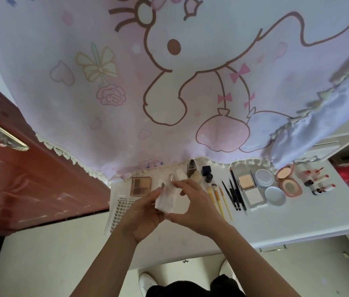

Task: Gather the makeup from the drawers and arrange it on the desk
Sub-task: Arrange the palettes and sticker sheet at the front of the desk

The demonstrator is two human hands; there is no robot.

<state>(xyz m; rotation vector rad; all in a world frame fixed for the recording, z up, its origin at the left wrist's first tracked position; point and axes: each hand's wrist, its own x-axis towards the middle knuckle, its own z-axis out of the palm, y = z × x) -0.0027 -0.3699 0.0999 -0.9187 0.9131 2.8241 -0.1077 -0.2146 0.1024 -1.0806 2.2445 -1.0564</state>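
Above the left part of the white surface (276,224), you hold a small white box (170,200) between both hands. Your left hand (145,213) cups its lower side in a closed grip, and your right hand (192,202) wraps its right side, the fingers (182,185) reaching over the top. What lies inside cannot be told. Behind the box stand the eyeshadow palette (141,185) and several small bottles (199,173); to the right lie brushes (218,198), dark pencils (234,191), powder compacts (252,189) and lipsticks (319,183), each kind grouped in its own row. A lash tray (124,209) lies at the left edge. To do this step well, keep the left hand steady as a base, work the top with the right fingertips only, and set the contents down in the free space nearest its own kind.
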